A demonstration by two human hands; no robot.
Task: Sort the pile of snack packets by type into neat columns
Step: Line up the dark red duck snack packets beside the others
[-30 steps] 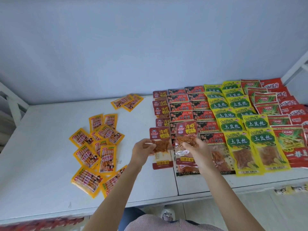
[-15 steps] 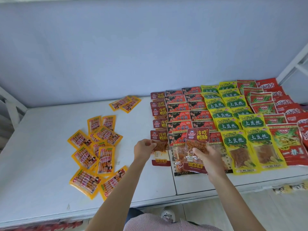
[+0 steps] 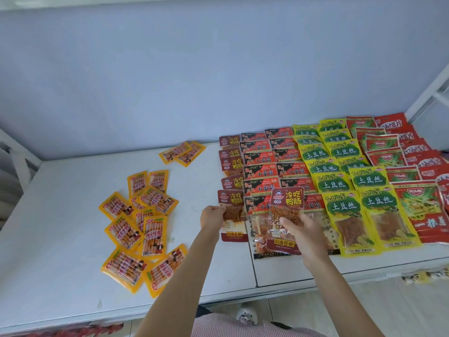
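Right grip (image 3: pixel 307 229): your fingers are closed on a dark-red packet (image 3: pixel 286 220), pinched at its clear middle window, with the thumb across the front. You hold it raised and tilted slightly, in front of the near end of the black-and-red columns (image 3: pixel 269 171). Its look: dark-red header with yellow characters and a small cartoon badge, clear window showing orange-brown strips, dark-red footer band with yellow print.

Left grip (image 3: pixel 212 216): your fingers are curled onto the left edge of a second packet of the same type (image 3: pixel 233 215). This one lies flat on the tabletop (image 3: pixel 60 239) as the nearest piece of the dark-red column (image 3: pixel 230 161), which runs away from you toward the wall. Whether you are pinching it or only pressing on it, I cannot tell.

Layout, left to right on the right half of the tabletop: one dark-red column, two black-and-red columns, two yellow-green columns (image 3: pixel 340 166), then a red-and-green column (image 3: pixel 388 152) and red packets (image 3: pixel 413 142) at the far right edge. Packets overlap like shingles, headers showing.

Left half: orange-yellow packets (image 3: pixel 141 224) lie loose and overlapping at mixed angles, unsorted. Two more of them (image 3: pixel 182 153) sit apart near the wall.
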